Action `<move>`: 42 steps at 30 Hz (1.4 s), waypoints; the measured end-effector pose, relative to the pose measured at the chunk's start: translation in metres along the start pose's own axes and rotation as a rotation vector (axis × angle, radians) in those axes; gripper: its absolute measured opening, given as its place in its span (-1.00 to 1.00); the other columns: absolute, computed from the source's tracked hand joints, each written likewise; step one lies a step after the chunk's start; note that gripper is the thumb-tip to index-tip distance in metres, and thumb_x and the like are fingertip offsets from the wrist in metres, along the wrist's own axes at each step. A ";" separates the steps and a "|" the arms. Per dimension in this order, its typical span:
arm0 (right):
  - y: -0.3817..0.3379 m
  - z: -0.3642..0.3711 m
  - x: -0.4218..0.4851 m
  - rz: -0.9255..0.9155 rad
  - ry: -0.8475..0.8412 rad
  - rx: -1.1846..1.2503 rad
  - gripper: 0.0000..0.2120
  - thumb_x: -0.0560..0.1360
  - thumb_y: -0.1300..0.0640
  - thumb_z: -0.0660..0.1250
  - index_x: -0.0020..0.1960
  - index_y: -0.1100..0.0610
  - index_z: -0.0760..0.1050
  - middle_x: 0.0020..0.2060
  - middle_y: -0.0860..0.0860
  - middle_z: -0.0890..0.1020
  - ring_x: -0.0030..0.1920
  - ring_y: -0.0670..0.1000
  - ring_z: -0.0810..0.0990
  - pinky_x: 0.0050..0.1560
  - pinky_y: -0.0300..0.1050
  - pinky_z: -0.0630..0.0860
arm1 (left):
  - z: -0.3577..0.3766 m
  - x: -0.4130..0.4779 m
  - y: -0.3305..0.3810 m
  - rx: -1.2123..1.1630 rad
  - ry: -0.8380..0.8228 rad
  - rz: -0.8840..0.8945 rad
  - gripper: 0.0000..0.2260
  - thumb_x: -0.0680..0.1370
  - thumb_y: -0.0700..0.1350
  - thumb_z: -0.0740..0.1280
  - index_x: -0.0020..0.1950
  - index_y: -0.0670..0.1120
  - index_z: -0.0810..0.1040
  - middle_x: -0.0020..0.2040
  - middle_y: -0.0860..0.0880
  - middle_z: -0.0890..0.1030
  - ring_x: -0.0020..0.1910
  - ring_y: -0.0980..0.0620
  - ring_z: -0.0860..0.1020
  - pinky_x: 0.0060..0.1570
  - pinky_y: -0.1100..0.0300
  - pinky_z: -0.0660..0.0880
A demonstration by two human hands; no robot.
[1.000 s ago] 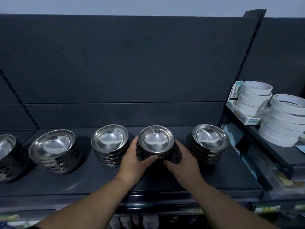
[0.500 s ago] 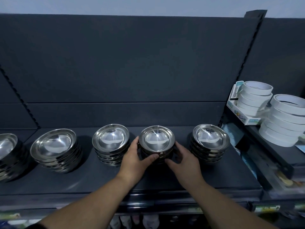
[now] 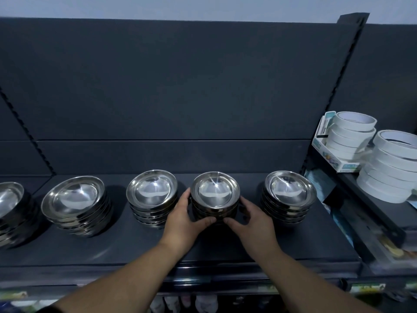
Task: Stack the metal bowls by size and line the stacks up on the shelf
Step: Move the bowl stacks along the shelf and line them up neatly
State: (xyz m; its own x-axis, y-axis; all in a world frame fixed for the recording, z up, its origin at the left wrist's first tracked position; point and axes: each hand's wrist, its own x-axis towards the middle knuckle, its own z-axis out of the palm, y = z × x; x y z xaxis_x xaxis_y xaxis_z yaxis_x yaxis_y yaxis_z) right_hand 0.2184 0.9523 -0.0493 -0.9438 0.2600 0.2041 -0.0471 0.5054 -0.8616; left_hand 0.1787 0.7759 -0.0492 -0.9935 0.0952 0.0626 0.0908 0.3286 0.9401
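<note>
Thumbs drawn closer together than half a second ago, now nearly tip to tip at the front of the middle bowl stack [image 3: 215, 193]; stack position on the shelf [image 3: 135, 242] unchanged.

Grip: left hand [image 3: 184, 219] curled round the stack's left side, right hand [image 3: 252, 219] curled round its right side, both clamped on the lower bowls, top rim left uncovered. Stack standing about mid-depth on the shelf, right of centre, bowls nested mouth-up, polished top interior showing a bright glint.

Same row, toward the right edge: right-hand stack [image 3: 291, 190] of similar bowls, apart from the right hand. Just beside the left hand: slightly wider stack [image 3: 151, 190]. Toward the left edge: wide stack [image 3: 73, 197], then a cut-off stack [image 3: 10, 197] at the left edge, only partly in frame. All nested, mouths up.

Neighbouring shelf on the right: white tape rolls [image 3: 352, 134] piled in an open printed carton [image 3: 336, 161]; second tape pile [image 3: 392, 163] just beside it, outside the carton. Carton print too blurred to read. Label strips [image 3: 367, 288] below the front edge likewise unreadable.
</note>
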 end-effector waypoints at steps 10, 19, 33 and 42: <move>0.004 0.003 -0.002 0.013 0.035 0.019 -0.36 0.30 0.14 0.58 0.34 0.00 0.48 0.10 -0.13 0.62 0.11 -0.21 0.58 0.20 -0.29 0.47 | -0.001 0.002 -0.007 -0.006 0.001 0.002 -0.14 0.23 -0.07 0.62 0.45 0.10 0.28 0.26 0.14 0.55 0.25 0.24 0.49 0.34 0.15 0.40; 0.004 0.004 -0.001 -0.008 0.045 -0.007 -0.38 0.30 0.09 0.58 0.33 0.02 0.50 0.13 -0.10 0.64 0.13 -0.21 0.58 0.24 -0.25 0.48 | -0.003 0.004 -0.005 0.004 -0.004 0.018 -0.14 0.24 -0.09 0.62 0.45 0.08 0.30 0.25 0.15 0.56 0.24 0.24 0.49 0.35 0.15 0.40; 0.003 0.006 -0.004 -0.013 0.047 0.004 -0.34 0.30 0.13 0.58 0.36 0.00 0.46 0.16 -0.08 0.60 0.14 -0.16 0.56 0.22 -0.32 0.42 | -0.004 0.001 -0.002 0.062 0.029 0.041 -0.15 0.25 -0.04 0.61 0.45 0.14 0.27 0.28 0.18 0.51 0.29 0.21 0.42 0.31 0.29 0.29; 0.013 0.009 -0.006 0.095 -0.086 -0.023 -0.16 0.26 0.13 0.60 0.45 0.04 0.32 0.21 -0.10 0.59 0.22 -0.15 0.53 0.25 -0.30 0.39 | 0.001 -0.009 -0.018 0.006 -0.039 -0.098 0.05 0.19 0.03 0.60 0.54 0.02 0.08 0.40 0.06 0.43 0.36 0.17 0.39 0.43 0.06 0.31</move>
State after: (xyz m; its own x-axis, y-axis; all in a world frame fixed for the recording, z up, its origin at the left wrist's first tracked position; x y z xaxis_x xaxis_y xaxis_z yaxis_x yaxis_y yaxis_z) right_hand 0.2208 0.9495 -0.0662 -0.9684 0.2362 0.0804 0.0505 0.5011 -0.8639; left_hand 0.1862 0.7696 -0.0671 -0.9942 0.0988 -0.0427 -0.0061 0.3441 0.9389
